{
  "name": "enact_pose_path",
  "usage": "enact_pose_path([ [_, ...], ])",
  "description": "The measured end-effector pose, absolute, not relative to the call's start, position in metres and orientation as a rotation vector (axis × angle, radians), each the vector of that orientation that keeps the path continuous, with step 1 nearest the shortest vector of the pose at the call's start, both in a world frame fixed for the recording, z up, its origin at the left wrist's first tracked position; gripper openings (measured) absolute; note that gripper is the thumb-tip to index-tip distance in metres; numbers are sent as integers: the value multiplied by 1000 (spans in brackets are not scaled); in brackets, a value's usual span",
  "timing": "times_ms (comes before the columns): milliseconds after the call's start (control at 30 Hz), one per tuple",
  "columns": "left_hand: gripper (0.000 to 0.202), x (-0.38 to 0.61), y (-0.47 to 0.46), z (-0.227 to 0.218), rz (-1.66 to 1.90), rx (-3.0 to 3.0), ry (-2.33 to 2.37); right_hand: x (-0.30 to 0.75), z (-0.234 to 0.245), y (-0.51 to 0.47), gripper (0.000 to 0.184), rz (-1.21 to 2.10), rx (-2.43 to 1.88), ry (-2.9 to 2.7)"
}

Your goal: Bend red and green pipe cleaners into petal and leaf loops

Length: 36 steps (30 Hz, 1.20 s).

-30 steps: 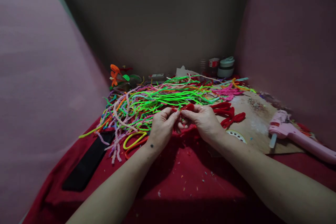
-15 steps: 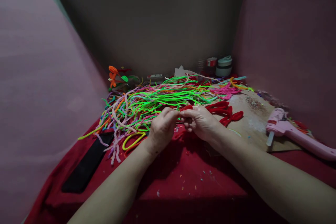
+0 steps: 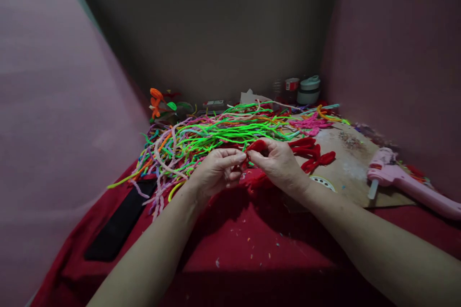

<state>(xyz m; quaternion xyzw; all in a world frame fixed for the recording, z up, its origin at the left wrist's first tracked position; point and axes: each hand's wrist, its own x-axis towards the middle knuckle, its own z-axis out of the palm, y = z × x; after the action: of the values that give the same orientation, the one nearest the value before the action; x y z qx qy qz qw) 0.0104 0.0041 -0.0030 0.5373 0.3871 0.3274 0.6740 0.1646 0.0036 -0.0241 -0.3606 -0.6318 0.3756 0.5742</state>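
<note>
Near the middle of the view my two hands meet over the front of a heap of pipe cleaners (image 3: 230, 132), mostly bright green on top. Pinched in my right hand (image 3: 279, 163) is a red pipe cleaner loop (image 3: 257, 146), which sticks up past the fingers. The fingertips of my left hand (image 3: 219, 170) close on the lower end of that same red piece, touching the right fingertips. Just right of my right hand lie several bent red pipe cleaner shapes (image 3: 311, 152). A white disc with holes (image 3: 323, 183) shows beside my right wrist.
A pink glue gun (image 3: 387, 172) rests on a cardboard sheet (image 3: 345, 165) at the right. On the left lies a flat black strip (image 3: 120, 223) on the red cloth (image 3: 230, 254). Orange pipe cleaner flowers (image 3: 155, 100) and a lidded pale-green container (image 3: 309, 90) stand at the back.
The left hand has turned, its fingers now showing more, and the right hand has rolled over so the red loop rises above it. The white disc has come into view.
</note>
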Motion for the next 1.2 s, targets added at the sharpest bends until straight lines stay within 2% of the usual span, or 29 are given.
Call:
enact_pose_path([
  [133,17,13,-1,-3,919,1677,1092,163,-26,2,11,929,-891,-1430],
  [267,10,16,-6,-13,1122,2298,1276,157,-32,4,18,1334,-840,-1187],
  [367,13,18,-7,-22,1168,2450,1349,156,-34,6,17,1547,-800,-1005],
  [500,14,23,-6,-22,1176,2209,1335,160,-33,7,19,1442,-767,-1104],
  [700,28,25,-7,-4,920,1766,1190,165,-29,9,13,1125,-888,-1321],
  [867,25,18,-2,-4,903,1660,1137,167,-27,10,17,1019,-905,-1458],
  [933,23,19,-3,-9,956,1781,1206,166,-28,10,23,999,-894,-1441],
  [1067,22,27,-11,-20,1174,2413,1560,162,-33,10,27,1090,-875,-1236],
  [1200,21,26,-10,-25,1088,2644,1664,168,-28,13,31,1248,-836,-1116],
])
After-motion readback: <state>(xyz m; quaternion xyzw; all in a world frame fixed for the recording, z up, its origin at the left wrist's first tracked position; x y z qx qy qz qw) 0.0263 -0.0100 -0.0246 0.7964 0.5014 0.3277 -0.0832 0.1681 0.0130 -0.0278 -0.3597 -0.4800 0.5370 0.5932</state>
